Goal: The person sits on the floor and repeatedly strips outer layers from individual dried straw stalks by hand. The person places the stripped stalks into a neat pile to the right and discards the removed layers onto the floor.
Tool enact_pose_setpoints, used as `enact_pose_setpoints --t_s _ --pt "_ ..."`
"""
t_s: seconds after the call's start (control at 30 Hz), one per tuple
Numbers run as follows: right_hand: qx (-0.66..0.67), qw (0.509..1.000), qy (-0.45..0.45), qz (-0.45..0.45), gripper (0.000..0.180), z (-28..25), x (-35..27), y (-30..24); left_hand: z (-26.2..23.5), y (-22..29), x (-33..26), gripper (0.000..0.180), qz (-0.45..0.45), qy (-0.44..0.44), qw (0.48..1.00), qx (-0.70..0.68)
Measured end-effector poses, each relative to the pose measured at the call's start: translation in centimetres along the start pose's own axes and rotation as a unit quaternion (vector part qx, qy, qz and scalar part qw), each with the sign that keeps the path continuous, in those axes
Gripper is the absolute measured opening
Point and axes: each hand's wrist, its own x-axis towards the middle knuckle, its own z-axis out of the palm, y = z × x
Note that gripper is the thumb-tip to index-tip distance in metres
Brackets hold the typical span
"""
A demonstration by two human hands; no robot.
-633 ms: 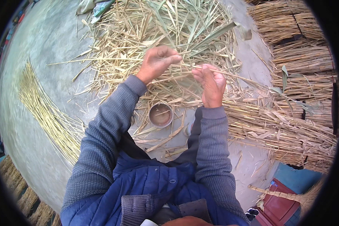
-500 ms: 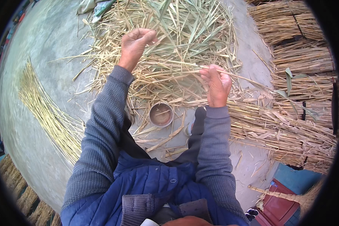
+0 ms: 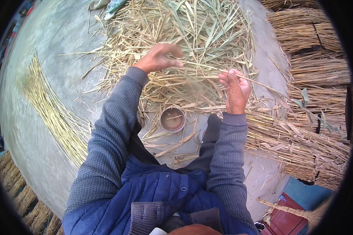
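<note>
My right hand [image 3: 237, 89] pinches a long dry reed stalk [image 3: 259, 82] between thumb and fingers. The stalk slants across in front of me, its thin end rising toward my left hand [image 3: 160, 58]. That hand's thumb and forefinger are apart in a curve beside the thin end; whether the thumb touches it I cannot make out. Below both hands spreads a heap of stripped straw-coloured and greenish leaves [image 3: 208, 29]. Beside my right forearm lies a thick bundle of unstripped stalks [image 3: 298, 141], some with dry leaves on them.
A round metal bowl [image 3: 173, 120] sits on the concrete floor between my feet. Cleaner yellow stalks [image 3: 55, 113] lie in a loose bundle at left. Tied reed bundles [image 3: 319, 70] are stacked at right. A broom [image 3: 298, 211] lies over a dark red object [image 3: 287, 219] at lower right.
My left hand has come down and right from above the leaf heap to the stalk's thin end, its pinch loosened. My right hand keeps hold of the stalk; the whole view has shifted slightly.
</note>
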Motion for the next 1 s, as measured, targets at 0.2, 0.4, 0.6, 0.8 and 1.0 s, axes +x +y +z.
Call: enact_pose_setpoints --t_s 0.2,0.4,0.6,0.8,1.0 --pt "-0.004 1.000 0.013 0.002 0.030 0.3 0.1 0.0 1.6 0.3 0.1 0.020 -0.041 0.034 0.985 -0.162" --pt "0.026 0.999 0.013 0.025 0.032 0.7 0.1 0.1 1.2 0.1 -0.1 0.017 -0.103 0.047 0.967 -0.229" --pt "0.006 1.000 -0.006 0.011 0.029 0.3 0.1 0.2 0.6 0.4 -0.2 0.015 -0.117 -0.008 0.966 -0.230" --pt "-0.036 0.999 -0.001 -0.013 0.028 -0.8 0.4 -0.7 -2.4 -0.7 -0.5 0.018 -0.151 0.158 0.952 -0.214" --pt "-0.022 0.994 -0.106 0.026 0.027 1.7 -0.3 0.6 2.5 3.2 0.2 0.024 0.209 0.214 0.937 0.183"
